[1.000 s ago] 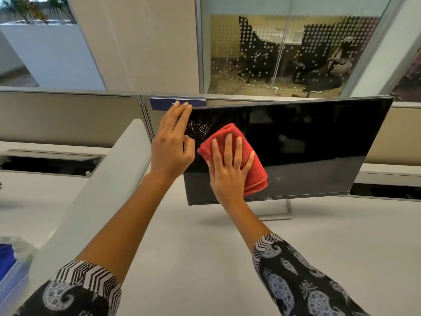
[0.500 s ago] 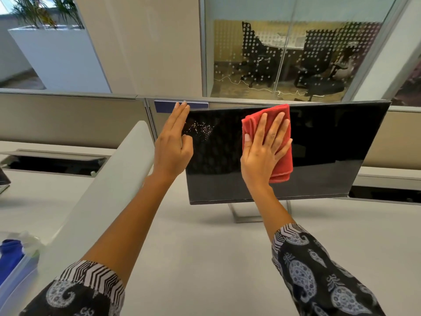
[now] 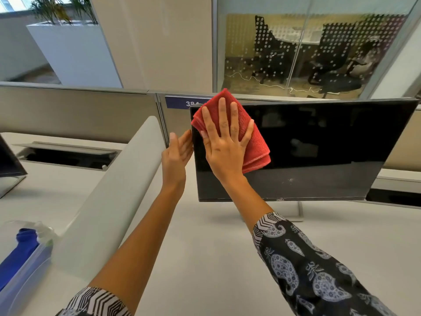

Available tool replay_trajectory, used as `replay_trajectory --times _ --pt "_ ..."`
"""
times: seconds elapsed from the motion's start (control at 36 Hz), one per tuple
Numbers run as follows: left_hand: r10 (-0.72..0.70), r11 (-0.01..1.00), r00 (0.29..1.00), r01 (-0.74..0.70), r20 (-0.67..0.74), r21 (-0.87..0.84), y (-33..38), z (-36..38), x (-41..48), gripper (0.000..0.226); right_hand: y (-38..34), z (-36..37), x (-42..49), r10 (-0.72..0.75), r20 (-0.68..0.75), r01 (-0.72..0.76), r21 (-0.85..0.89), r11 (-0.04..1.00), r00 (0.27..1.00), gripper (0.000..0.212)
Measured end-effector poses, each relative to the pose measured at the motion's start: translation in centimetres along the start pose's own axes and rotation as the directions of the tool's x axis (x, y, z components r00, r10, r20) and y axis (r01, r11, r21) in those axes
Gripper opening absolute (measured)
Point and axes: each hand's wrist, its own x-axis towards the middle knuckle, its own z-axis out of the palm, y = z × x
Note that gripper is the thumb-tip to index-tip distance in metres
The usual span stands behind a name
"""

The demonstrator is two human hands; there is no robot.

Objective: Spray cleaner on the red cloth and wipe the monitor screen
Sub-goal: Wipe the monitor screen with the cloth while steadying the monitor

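Right hand (image 3: 224, 144), fingers spread, presses one folded red cloth (image 3: 256, 144) against the monitor (image 3: 319, 137); left hand (image 3: 177, 153), straight-fingered, touches its edge.

The pale desk (image 3: 205, 258) carried the monitor (image 3: 319, 144) on a thin metal stand (image 3: 299, 212) near its back edge. A curved grey divider (image 3: 109, 201) rose from the surface on the left, running front to back. Beyond it, at the lower left, sat a clear container (image 3: 25, 267) holding something blue. A second screen (image 3: 8, 160) stood at the far left.
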Motion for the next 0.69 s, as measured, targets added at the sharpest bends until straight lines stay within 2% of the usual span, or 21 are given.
replay_trajectory --times 0.17,0.31,0.36,0.47,0.53,0.58,0.64,0.69 --pt "-0.045 0.995 0.999 0.043 -0.03 -0.09 -0.8 -0.2 0.1 0.068 1.0 0.9 -1.2 -0.21 0.069 0.213 -0.043 0.976 0.975 0.052" --pt "-0.086 0.986 0.996 0.08 -0.039 -0.148 -1.1 -0.2 0.1 0.075 3.7 1.6 -4.9 -0.396 0.151 0.407 -0.056 0.912 0.906 0.057" --pt "-0.094 0.985 0.995 0.087 -0.041 -0.15 -1.2 -0.2 0.1 0.073 5.1 1.8 -6.8 -0.496 0.214 0.519 -0.065 0.852 0.842 0.065" --pt "-0.099 0.987 0.994 0.092 -0.045 -0.13 -1.0 -0.2 0.0 0.065 8.5 1.4 -8.5 -0.716 0.335 0.766 -0.024 0.643 0.612 0.09" --pt "-0.096 0.988 0.994 0.09 -0.043 -0.121 -1.0 -0.2 -0.1 0.06 9.5 0.9 -7.5 -0.781 0.367 0.84 -0.003 0.542 0.505 0.095" --pt "-0.1 0.989 0.994 0.095 -0.034 -0.113 -1.1 -0.2 -0.3 0.059 9.9 0.4 -5.7 -0.814 0.374 0.88 -0.009 0.476 0.444 0.096" --pt "-0.1 0.99 0.995 0.096 -0.029 -0.104 -1.3 -0.1 -0.6 0.063 9.8 -0.3 -3.6 -0.82 0.357 0.884 -0.033 0.467 0.446 0.094" --pt "-0.103 0.989 0.994 0.098 -0.037 -0.112 -1.4 0.0 -0.8 0.07 9.5 -1.0 -1.3 -0.807 0.325 0.862 -0.056 0.503 0.493 0.087"
